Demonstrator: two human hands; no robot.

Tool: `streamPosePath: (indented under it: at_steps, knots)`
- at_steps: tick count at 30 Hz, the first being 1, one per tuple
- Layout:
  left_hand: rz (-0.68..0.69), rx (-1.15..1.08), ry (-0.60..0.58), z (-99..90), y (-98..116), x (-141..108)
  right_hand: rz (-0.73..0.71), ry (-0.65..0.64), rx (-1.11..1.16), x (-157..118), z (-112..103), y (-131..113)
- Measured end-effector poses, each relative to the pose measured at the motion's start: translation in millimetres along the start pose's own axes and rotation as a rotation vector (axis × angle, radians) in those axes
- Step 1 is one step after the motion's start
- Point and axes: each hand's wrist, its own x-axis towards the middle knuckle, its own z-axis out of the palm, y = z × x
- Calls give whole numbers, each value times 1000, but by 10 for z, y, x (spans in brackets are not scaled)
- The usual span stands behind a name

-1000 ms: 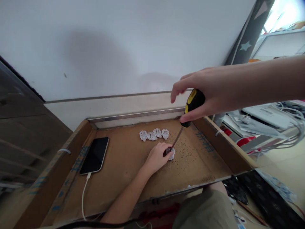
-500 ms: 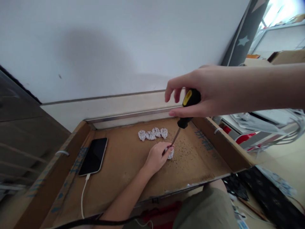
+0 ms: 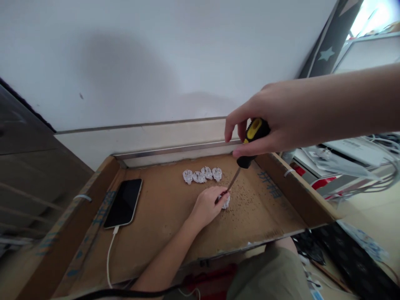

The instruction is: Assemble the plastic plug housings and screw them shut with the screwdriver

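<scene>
My right hand (image 3: 254, 129) is wrapped loosely round the black and yellow handle of a screwdriver (image 3: 256, 130). The screwdriver is tilted, its shaft running down and left to my left hand (image 3: 210, 205). Under the fingers of my left hand, a white plug part (image 3: 225, 202) is pinned against the cardboard; the hand covers much of it. The screwdriver's tip is hidden by the fingers, so I cannot tell whether it sits in a screw. Several similar white plug parts with prongs (image 3: 202, 175) lie in a row just behind my left hand.
The work surface is a shallow cardboard box (image 3: 156, 233) with raised sides. Small dark specks (image 3: 246, 196) are scattered right of my left hand. A phone (image 3: 124, 203) with a white cable (image 3: 109, 258) lies at left. A white wall (image 3: 140, 75) rises behind.
My right hand and the screwdriver handle have shifted slightly right, and the fingers have closed nearer the handle. My left hand still holds the plug part in the same place.
</scene>
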Motion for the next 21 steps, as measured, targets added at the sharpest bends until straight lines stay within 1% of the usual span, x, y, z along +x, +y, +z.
streamPosePath:
  at_steps: [3, 5, 7, 10, 13, 15, 17, 19, 20, 21]
  knots:
    - [3, -10, -1, -13, 6, 1, 107, 31, -101, 30, 21, 28]
    - [0, -9, 5, -21, 9, 7, 148, 19, -127, 26, 12, 17]
    - [-4, -8, 9, -24, 12, 11, 94, 13, -85, 10, 2, 6]
    - [-1, -4, 16, -12, 14, 0, -2, 37, -34, -8, 6, 18]
    - [14, -1, 36, -4, 0, -14, -26, 61, -33, 8, 37, 59]
    - [33, -28, 105, -43, -11, -2, -25, 48, -13, 25, 53, 81]
    - [-3, -117, 256, -157, 17, 34, -12, 27, 12, 23, 47, 77]
    - [-91, -287, 406, -365, 135, 71, -1, 28, 28, -3, 20, 51]
    - [-129, -397, 431, -499, 240, 77, 2, 33, 33, -21, 5, 39]
    - [-132, -501, 418, -647, 376, 69, 4, 37, 37, -36, -7, 33]
